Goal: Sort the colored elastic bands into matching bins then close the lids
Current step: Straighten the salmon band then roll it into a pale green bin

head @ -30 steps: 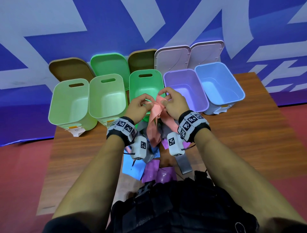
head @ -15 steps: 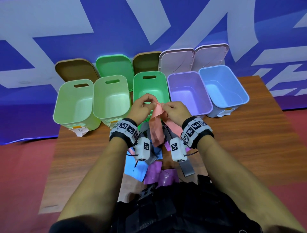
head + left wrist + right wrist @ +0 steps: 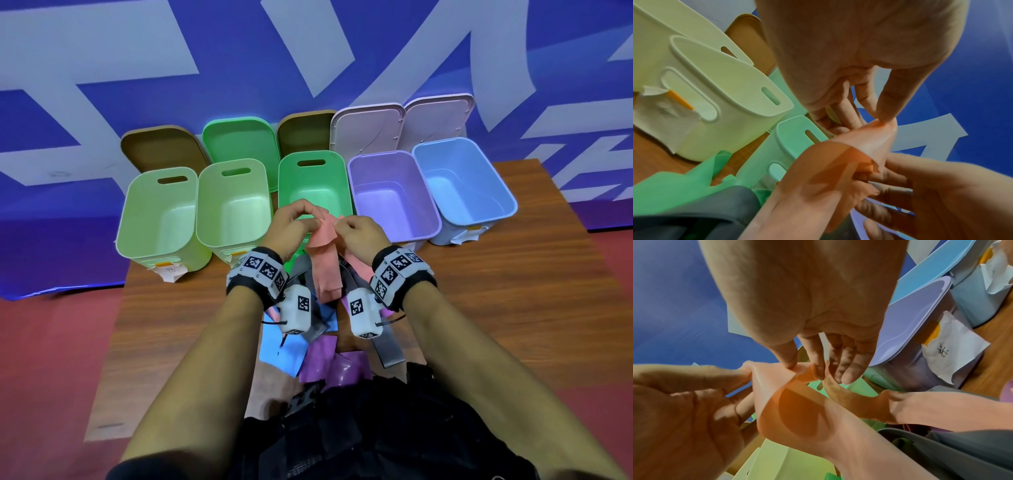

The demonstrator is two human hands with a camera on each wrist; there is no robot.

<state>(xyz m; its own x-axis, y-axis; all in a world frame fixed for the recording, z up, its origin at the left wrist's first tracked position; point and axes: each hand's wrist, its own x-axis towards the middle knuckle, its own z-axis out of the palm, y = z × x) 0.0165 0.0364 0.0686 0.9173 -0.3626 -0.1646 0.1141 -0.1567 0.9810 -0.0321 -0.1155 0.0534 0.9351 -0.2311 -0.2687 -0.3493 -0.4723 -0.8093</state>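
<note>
A salmon-pink elastic band (image 3: 324,255) hangs in front of the green bin (image 3: 344,192). My left hand (image 3: 317,222) pinches its top edge on the left, and my right hand (image 3: 337,225) pinches it on the right. The left wrist view shows the left hand (image 3: 885,121) nipping the pink band (image 3: 838,162). In the right wrist view the right hand (image 3: 803,369) spreads the pink band (image 3: 797,412) against the left one. Under my wrists lies a pile with a grey band (image 3: 387,346), a blue band (image 3: 277,349) and a purple band (image 3: 329,359).
Several open bins stand in a row at the table's back: two pale green bins (image 3: 154,212) (image 3: 226,205), the green one, a purple bin (image 3: 394,192) and a blue bin (image 3: 466,178). Their lids lean against the blue wall behind. A green band (image 3: 674,186) lies by the bins.
Both hands have stayed in front of the green bin with the pink band. Their fingers have shifted along its top edge and drawn it slightly apart.
</note>
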